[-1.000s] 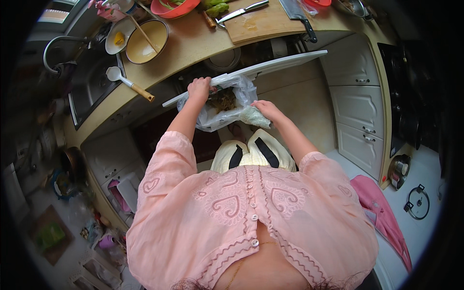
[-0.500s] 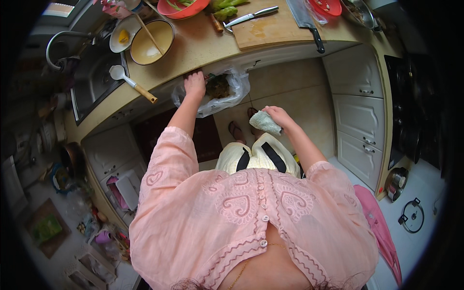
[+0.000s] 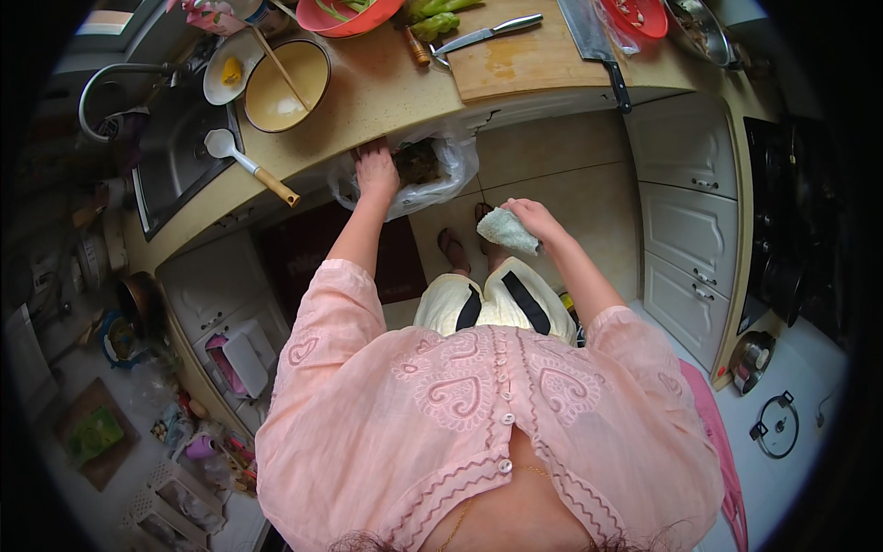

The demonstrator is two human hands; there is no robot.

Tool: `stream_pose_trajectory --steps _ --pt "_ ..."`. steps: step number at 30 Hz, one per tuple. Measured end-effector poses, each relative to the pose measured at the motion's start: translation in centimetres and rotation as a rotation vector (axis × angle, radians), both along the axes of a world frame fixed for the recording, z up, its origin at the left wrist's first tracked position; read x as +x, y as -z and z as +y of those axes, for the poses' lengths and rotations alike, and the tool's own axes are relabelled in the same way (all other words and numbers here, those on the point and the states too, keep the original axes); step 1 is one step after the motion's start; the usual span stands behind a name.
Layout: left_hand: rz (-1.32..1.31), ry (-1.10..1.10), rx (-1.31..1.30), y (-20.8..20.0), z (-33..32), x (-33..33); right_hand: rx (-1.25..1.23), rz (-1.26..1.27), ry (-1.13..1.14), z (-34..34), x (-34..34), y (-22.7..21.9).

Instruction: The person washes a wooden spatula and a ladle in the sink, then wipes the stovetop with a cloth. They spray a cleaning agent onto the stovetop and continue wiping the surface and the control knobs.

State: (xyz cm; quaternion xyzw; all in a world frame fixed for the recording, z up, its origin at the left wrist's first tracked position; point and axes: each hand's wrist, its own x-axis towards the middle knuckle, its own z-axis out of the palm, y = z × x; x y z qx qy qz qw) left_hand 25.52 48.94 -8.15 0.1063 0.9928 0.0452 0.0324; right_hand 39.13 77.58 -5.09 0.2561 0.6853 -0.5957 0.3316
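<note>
My left hand [image 3: 376,172] reaches to the front edge of the counter, at the left rim of a clear plastic bag [image 3: 457,175]. Its fingers look stretched and slightly apart, palm down, with the tips partly lost in the counter's shadow. Dark, leafy-looking scraps [image 3: 420,162] lie inside the bag, which hangs open below the counter edge. My right hand [image 3: 536,221] is closed on a folded, pale green cloth [image 3: 506,230], held in front of my thighs and apart from the bag.
On the counter [image 3: 386,92] stand a yellow bowl [image 3: 308,69] with chopsticks and a wooden cutting board [image 3: 515,64] bearing a peeler-like tool. A cleaver [image 3: 589,41] lies with its handle past the board's edge. A white spoon [image 3: 248,166] juts over the counter edge by the sink [image 3: 175,175].
The dark green piece beside my left hand at the bag no longer shows, and that hand's fingers have spread a little. My right hand keeps the cloth in nearly the same place.
</note>
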Motion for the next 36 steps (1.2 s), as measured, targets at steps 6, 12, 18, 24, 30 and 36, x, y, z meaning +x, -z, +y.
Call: stream_pose_trajectory --steps 6,12,18,24,30,36 --pt "0.008 -0.038 0.008 0.0 0.7 0.2 0.009 0.054 0.010 -0.5 -1.5 -0.4" --pt "0.057 -0.073 0.098 0.6 1.0 0.2 0.046 0.133 -0.097 -2.0 -4.1 -1.0" --pt "-0.074 -0.125 0.144 -0.5 1.4 0.4 -0.015 0.155 -0.073 -2.9 -5.4 -0.9" --pt "0.010 -0.073 0.447 -1.5 1.7 7.3 -0.024 0.199 -0.143 -4.7 -7.1 -0.8" --pt "0.025 -0.246 0.765 -4.5 0.8 8.2 -0.120 0.090 -0.170 -5.7 -7.4 -0.5" --pt "-0.066 -0.355 0.990 -5.7 2.2 8.7 -0.068 0.201 -0.189 -6.4 -6.8 -1.0"
